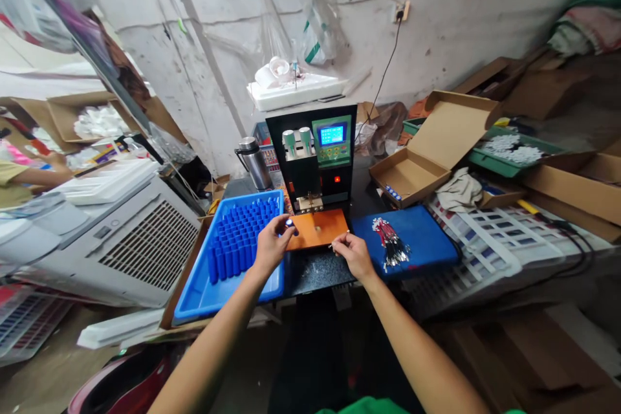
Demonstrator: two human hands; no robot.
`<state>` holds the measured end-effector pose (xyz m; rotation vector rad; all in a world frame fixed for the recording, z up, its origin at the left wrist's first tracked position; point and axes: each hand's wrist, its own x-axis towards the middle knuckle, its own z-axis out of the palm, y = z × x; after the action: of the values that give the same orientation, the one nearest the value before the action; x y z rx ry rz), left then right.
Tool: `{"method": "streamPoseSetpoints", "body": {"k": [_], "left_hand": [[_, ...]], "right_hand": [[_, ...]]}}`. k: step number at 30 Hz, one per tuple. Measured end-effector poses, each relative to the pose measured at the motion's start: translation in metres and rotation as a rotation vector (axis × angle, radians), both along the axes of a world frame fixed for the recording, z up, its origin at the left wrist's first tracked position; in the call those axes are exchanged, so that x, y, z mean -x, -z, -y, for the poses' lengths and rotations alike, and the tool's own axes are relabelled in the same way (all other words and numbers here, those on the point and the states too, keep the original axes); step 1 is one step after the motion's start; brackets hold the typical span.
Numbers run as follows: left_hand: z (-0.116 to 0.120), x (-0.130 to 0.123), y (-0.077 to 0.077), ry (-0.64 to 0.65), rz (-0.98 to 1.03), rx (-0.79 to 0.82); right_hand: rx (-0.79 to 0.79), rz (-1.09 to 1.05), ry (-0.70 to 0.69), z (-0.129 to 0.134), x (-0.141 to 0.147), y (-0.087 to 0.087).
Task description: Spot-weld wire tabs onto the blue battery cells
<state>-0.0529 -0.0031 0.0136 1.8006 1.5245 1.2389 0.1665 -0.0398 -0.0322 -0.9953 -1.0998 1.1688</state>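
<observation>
My left hand (272,244) is closed around a small blue cylindrical battery cell (290,224), whose pale end shows between thumb and fingertips. It is held over the left edge of an orange work plate (315,233). At the plate's right front edge, my right hand (354,256) pinches a thin wire lead; a small pale end shows by the fingertips, the rest is hidden. Behind the plate rises a black spot welder (310,142) with a lit blue screen. A blue tray (194,297) of upright blue cells (237,239) lies left of my left hand.
A bundle of red and black wire leads (391,242) lies on a blue pad (431,239) at the right. An open cardboard box (412,171) stands behind it. A steel flask (255,165) stands behind the tray. Another person's arm (43,171) shows at far left.
</observation>
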Motion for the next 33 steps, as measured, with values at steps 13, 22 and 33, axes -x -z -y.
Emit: {"method": "streamPoseSetpoints", "body": {"k": [13,22,33], "left_hand": [[-0.03,-0.047,0.01,0.179,-0.097,0.091],[-0.033,-0.048,0.032,0.196,-0.031,0.067],[-0.031,-0.05,0.036,0.218,0.03,0.037]], "right_hand": [[-0.007,-0.029,0.103,-0.013,-0.007,-0.006],[-0.009,-0.064,0.137,-0.049,0.008,-0.017],[-0.032,-0.012,0.111,-0.084,0.038,-0.008]]}}
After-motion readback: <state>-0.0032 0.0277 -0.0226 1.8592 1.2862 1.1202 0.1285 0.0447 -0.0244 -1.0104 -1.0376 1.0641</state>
